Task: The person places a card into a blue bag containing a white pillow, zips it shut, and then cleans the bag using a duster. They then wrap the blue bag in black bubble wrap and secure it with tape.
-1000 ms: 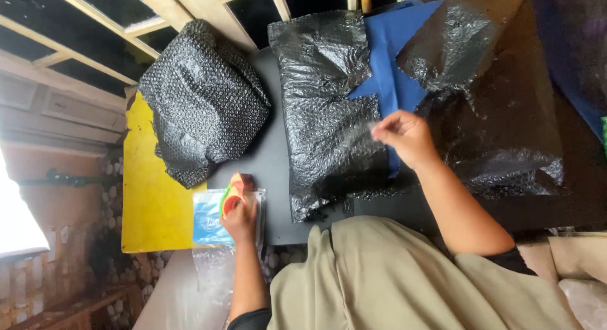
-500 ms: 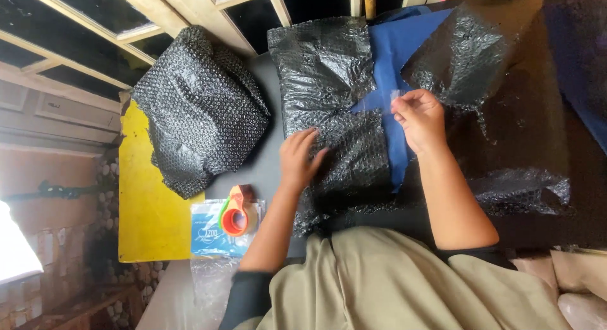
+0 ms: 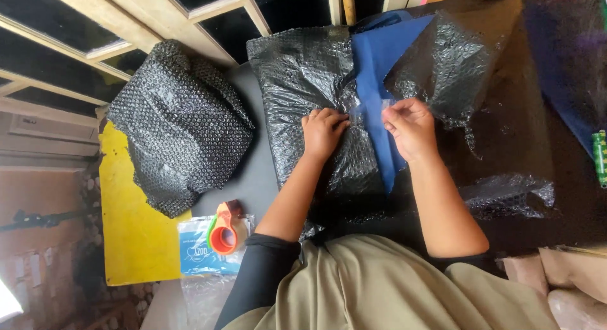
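Note:
A package wrapped in black bubble wrap (image 3: pixel 303 90) lies in the middle of the dark table, with a blue cloth (image 3: pixel 378 64) showing through the gap in its wrapping. My left hand (image 3: pixel 324 133) presses down on the bubble wrap left of the gap. My right hand (image 3: pixel 410 126) pinches a piece of clear tape (image 3: pixel 368 112) stretched across the gap towards my left fingers. A loose flap of bubble wrap (image 3: pixel 446 64) stands up just beyond my right hand.
A second bubble-wrapped bundle (image 3: pixel 180 137) sits at the left, partly on a yellow board (image 3: pixel 129 241). An orange tape dispenser (image 3: pixel 222 232) rests on a blue-printed plastic bag (image 3: pixel 201 257) near my left elbow. More bubble wrap (image 3: pixel 506 194) lies at the right.
My left hand let go of the tape dispenser and moved onto the package. My right hand moved up with the tape to the gap; both hands now meet there.

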